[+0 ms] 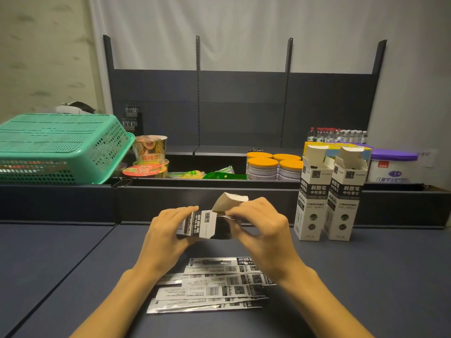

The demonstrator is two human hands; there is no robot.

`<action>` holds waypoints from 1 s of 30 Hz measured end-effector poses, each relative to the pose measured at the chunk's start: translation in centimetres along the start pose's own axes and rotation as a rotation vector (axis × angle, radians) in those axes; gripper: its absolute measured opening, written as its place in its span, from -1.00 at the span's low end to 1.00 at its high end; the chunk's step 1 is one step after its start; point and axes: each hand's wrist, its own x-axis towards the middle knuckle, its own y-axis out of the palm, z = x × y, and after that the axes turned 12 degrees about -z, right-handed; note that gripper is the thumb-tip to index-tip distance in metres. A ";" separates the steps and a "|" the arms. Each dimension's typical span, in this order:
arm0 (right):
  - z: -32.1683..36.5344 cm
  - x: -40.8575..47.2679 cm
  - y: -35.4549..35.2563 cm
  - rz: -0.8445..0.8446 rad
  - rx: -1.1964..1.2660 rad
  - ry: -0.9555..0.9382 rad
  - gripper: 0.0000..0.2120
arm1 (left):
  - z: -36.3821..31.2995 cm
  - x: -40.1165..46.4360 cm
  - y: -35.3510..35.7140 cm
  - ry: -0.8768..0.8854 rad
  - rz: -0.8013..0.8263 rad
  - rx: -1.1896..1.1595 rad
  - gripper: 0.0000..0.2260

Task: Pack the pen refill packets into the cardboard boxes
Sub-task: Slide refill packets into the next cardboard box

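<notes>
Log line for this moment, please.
left hand grips box | right hand at open flap | packets on table | two boxes upright

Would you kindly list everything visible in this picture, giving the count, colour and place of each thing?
held box: one, black and white, lying sideways in both hands, flap open
standing boxes: two, black and white, upright on the right, top flaps open
refill packets: a loose pile, count unclear, white, black and silvery, on the table below the hands
table: one, dark blue, in front
basket: one, green, upturned at left
noodle cups: at least two, stacked beside the basket
cans: four, pale with orange lids, centre right
tub: one, white with purple lid, far right
bottles: a row, red and white caps, behind the boxes
shelving: dark, at the back
left hand: holds the box body
right hand: at the box's open end
</notes>
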 end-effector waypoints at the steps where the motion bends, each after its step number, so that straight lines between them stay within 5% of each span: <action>1: 0.0 0.0 0.1 0.001 -0.016 -0.012 -0.86 | 0.1 0.0 0.0 0.004 0.005 0.001 -0.40; 30: 0.4 -0.6 0.7 0.187 -0.312 0.079 -0.71 | 0.1 0.1 0.1 0.073 0.048 -0.003 -0.47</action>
